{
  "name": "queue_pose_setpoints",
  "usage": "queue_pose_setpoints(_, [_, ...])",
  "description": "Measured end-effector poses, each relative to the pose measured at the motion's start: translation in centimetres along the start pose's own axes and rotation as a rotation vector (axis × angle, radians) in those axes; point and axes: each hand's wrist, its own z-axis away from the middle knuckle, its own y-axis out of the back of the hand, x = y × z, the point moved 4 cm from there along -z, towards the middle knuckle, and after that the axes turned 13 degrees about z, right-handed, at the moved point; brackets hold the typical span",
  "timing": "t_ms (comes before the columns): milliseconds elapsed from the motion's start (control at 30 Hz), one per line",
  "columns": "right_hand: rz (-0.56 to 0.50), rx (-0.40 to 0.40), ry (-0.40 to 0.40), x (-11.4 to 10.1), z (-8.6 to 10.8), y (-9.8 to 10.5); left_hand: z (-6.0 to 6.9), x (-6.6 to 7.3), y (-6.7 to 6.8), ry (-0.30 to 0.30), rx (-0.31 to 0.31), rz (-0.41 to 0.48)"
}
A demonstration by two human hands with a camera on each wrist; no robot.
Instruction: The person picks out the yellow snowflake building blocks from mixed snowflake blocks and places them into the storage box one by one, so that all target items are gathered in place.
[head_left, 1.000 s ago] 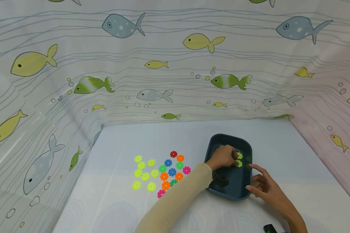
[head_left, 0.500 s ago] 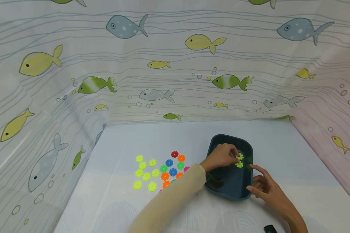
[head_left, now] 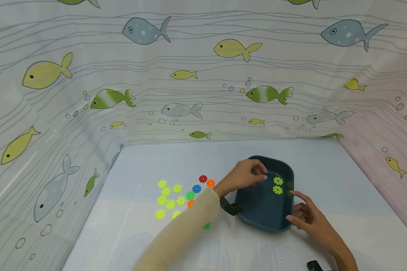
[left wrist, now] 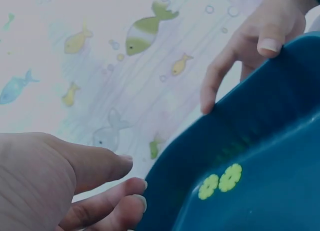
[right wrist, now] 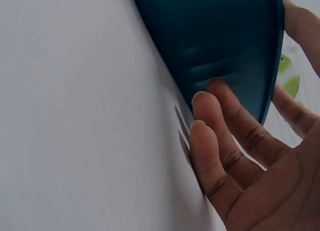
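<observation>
Two yellow-green snowflake discs (head_left: 278, 181) lie side by side on the floor of a dark blue tray (head_left: 264, 216), near its right wall. They also show in the left wrist view as notched discs (left wrist: 230, 177). My left hand (head_left: 243, 175) hovers over the tray's far left part, fingers loosely bent, with nothing between thumb and fingertips. At the tray's right side, my right hand (head_left: 310, 218) holds the rim with thumb and index finger. In the right wrist view its other fingers (right wrist: 207, 108) lie against the outer wall.
Several loose yellow-green discs (head_left: 170, 204) lie left of the tray. Beside them are a red disc (head_left: 202, 178), a blue disc (head_left: 196, 189) and orange ones (head_left: 210, 183), partly hidden by my left sleeve (head_left: 183, 229). A fish-patterned sheet (head_left: 224, 90) stands behind.
My left hand has drawn back left and away from the two discs in the tray, leaving them on its floor. The right hand has stayed at the rim.
</observation>
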Motion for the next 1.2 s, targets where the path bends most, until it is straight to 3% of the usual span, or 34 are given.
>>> queue_pose_setpoints(400, [-0.022, 0.000, 0.015, -0.3, 0.1, -0.1, 3.4, -0.8, 3.7, -0.053, 0.016, 0.025])
queue_pose_setpoints(900, [-0.028, 0.009, 0.021, -0.7, -0.4, -0.5, 7.9, -1.4, 9.3, -0.078, 0.096, -0.045])
queue_pose_setpoints(1200, [-0.038, -0.002, 0.035, -0.5, -0.4, -0.4, 10.4, -3.3, 11.5, -0.053, 0.143, -0.066])
